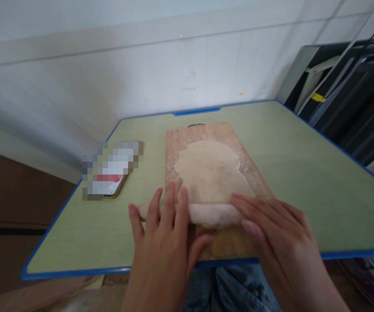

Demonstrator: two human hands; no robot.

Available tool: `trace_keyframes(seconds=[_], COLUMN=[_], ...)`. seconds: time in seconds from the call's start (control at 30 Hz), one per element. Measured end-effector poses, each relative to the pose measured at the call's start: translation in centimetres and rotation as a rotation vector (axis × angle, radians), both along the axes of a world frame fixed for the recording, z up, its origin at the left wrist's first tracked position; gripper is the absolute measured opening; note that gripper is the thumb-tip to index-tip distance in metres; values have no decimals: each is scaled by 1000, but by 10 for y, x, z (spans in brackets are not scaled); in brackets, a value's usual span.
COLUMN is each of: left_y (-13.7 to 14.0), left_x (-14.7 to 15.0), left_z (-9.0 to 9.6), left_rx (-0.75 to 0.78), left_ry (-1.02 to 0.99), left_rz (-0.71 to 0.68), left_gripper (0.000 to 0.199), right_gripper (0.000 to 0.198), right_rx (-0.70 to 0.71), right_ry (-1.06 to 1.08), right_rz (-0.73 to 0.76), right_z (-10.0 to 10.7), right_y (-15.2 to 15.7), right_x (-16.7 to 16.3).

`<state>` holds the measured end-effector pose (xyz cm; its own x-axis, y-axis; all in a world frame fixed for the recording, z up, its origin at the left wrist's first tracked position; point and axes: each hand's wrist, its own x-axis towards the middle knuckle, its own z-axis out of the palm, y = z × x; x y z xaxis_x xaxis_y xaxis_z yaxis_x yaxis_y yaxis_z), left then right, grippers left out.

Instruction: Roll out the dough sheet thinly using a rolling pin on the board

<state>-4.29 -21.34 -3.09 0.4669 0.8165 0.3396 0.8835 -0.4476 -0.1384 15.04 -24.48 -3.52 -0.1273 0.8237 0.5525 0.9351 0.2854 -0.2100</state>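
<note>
A flat, uneven sheet of dough (209, 167) lies on a floured wooden board (197, 132). Across its near edge runs a rolling pin (143, 211), its left end bare. Around the pin's middle is a thicker pale roll that looks like dough (216, 214). My left hand (162, 240) rests over the pin's left part, fingers stretched and spread, thumb out to the side. At the roll's right end, my right hand (278, 229) has its fingers together above and its thumb below, covering that end of the pin.
The pale green table (310, 173) has a blue rim. On its left lies a blurred, phone-like flat object (117, 167). Behind stands a white wall (174, 65); dark flat panels (362, 91) lean at the right. Denim-clad legs (229, 286) are below the near edge.
</note>
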Motion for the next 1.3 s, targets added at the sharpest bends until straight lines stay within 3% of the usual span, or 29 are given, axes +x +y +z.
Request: trace_keyframes(seconds=[0.17, 0.37, 0.5, 0.67, 0.83, 0.9, 1.0, 1.13, 1.3], left_y=[-23, 22, 40, 11, -12, -7, 15, 44, 35], left_x=[-19, 7, 18, -3, -32, -30, -15, 7, 6], left_z=[-13, 4, 17, 12, -3, -6, 1, 22, 28], left_rx=[51, 5, -139, -75, -65, -47, -18, -205, -311], left_ry=[53, -9, -29, -19, 74, 69, 25, -16, -130], left_rz=[-129, -42, -47, -130, -313, -293, -218, -173, -151], left_gripper=[74, 65, 63, 72, 98, 98, 89, 90, 103], right_gripper=[38, 58, 62, 56, 63, 62, 61, 61, 57], right_rx=[44, 2, -30, 39, 112, 83, 28, -16, -22], right_ry=[-197, -229, -243, -240, -363, -386, -317, -204, -160], right_rz=[104, -89, -90, -33, 101, 94, -38, -131, -130], right_z=[-11, 0, 6, 1, -10, -11, -6, 3, 2], right_y=[-25, 19, 36, 6, -23, -21, -2, 25, 22], right_x=[9, 4, 6, 6, 12, 12, 7, 1, 0])
